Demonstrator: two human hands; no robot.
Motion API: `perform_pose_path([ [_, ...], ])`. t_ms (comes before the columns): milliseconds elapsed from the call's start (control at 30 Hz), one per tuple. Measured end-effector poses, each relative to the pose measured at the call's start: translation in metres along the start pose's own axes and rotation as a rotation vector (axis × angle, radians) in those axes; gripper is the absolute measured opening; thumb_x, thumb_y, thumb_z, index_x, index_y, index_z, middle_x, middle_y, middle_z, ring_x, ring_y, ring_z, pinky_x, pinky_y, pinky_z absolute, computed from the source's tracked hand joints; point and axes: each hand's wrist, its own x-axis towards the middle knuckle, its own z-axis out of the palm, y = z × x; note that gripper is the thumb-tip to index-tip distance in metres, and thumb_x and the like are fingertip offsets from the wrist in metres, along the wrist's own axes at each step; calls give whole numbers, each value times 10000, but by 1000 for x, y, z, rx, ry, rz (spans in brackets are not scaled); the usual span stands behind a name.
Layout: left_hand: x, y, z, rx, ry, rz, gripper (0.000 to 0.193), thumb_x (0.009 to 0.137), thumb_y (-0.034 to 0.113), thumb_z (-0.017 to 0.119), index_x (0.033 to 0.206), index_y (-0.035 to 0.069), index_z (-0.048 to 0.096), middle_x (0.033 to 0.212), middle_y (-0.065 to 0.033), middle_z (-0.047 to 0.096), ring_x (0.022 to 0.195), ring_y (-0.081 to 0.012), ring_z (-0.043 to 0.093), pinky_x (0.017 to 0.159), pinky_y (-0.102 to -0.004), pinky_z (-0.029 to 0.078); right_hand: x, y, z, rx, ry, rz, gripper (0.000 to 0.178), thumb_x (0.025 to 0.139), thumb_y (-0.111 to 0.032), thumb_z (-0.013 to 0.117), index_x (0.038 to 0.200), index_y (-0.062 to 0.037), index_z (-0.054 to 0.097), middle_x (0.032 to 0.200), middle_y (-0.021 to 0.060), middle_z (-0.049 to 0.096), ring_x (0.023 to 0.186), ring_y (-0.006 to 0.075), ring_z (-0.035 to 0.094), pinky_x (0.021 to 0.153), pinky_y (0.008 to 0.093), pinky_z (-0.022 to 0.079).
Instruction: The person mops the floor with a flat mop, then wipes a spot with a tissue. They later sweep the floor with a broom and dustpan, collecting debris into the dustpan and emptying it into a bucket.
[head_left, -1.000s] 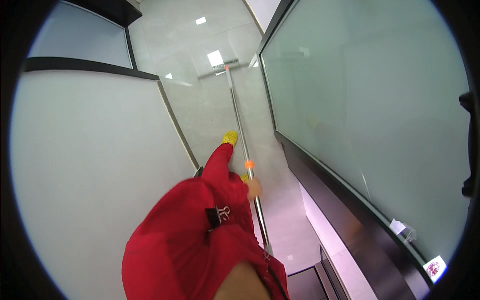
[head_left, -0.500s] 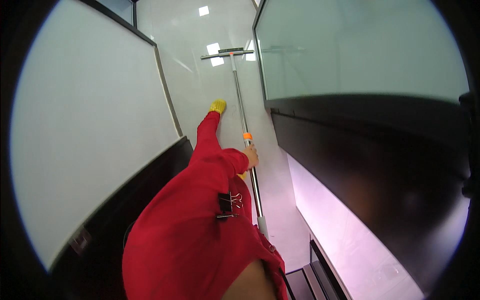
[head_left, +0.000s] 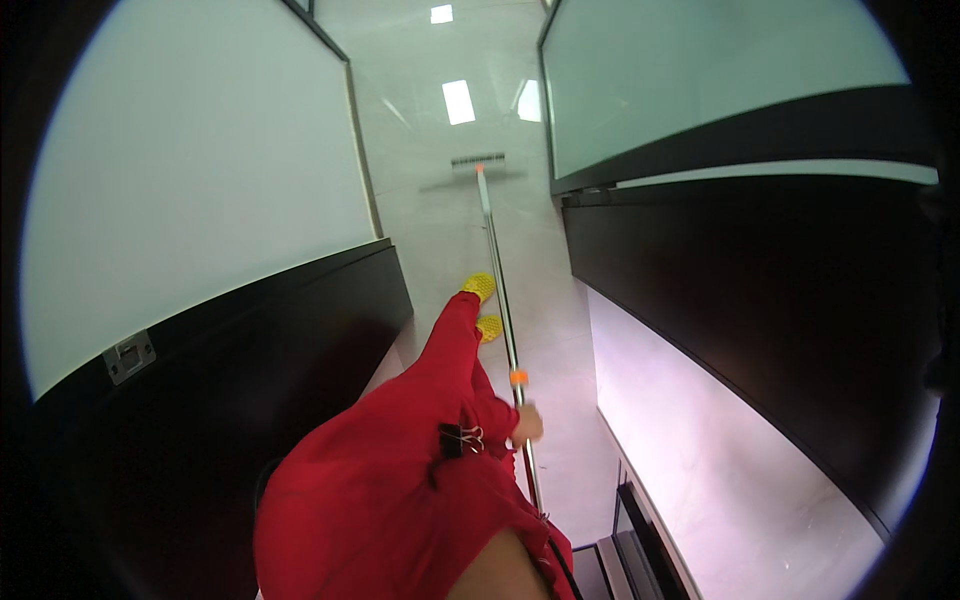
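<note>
My left hand (head_left: 527, 425), coming out of a red sleeve, is closed round the metal pole (head_left: 502, 285) of a floor squeegee, just behind its orange collar (head_left: 519, 378). The pole runs forward along my right side. Its wide crosswise head (head_left: 478, 160), with a dark strip, is out ahead over the pale floor and smeared by motion. The pole's near end passes beside my red clothing, where its tip is hidden. My right hand does not show. Black binder clips (head_left: 456, 440) hang on the red cloth.
A white panel (head_left: 210, 180) with a dark lower part and metal latch plate (head_left: 130, 356) stands left. On the right are a frosted glass panel (head_left: 700, 80) and a dark panel (head_left: 740, 240). My yellow shoes (head_left: 480, 288) stand on the glossy floor (head_left: 415, 190) between them.
The squeegee head has come back closer to me, and my left hand has drawn back with the pole. My feet now show close together, and the view has shifted.
</note>
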Motion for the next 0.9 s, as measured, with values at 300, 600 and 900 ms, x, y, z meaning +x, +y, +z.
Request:
perform_pose_path([
  [300,-194,-274,-201,462,511,-1073,414,650,312,690,1034,205,583,1200,-70,474,1208,-285,339,932,-533,287,153,-424,-43,232,96,-1015,267,790,-266,607,781,-9,534,568,73,542,456,155,527,448,319,423],
  [600,-207,-234,-161,-56,573,-1135,899,456,177,828,1241,302,407,1402,-10,245,1314,-306,149,960,-631,195,120,-377,-19,191,16,-983,264,816,-232,582,883,11,505,592,133,552,466,212,559,448,329,436],
  [900,3,-78,50,278,200,-697,512,542,353,748,1029,308,596,1130,24,536,1249,-355,266,955,-633,191,111,1,-2,-5,124,-657,317,748,-281,635,915,-24,553,712,212,591,697,408,572,589,448,448],
])
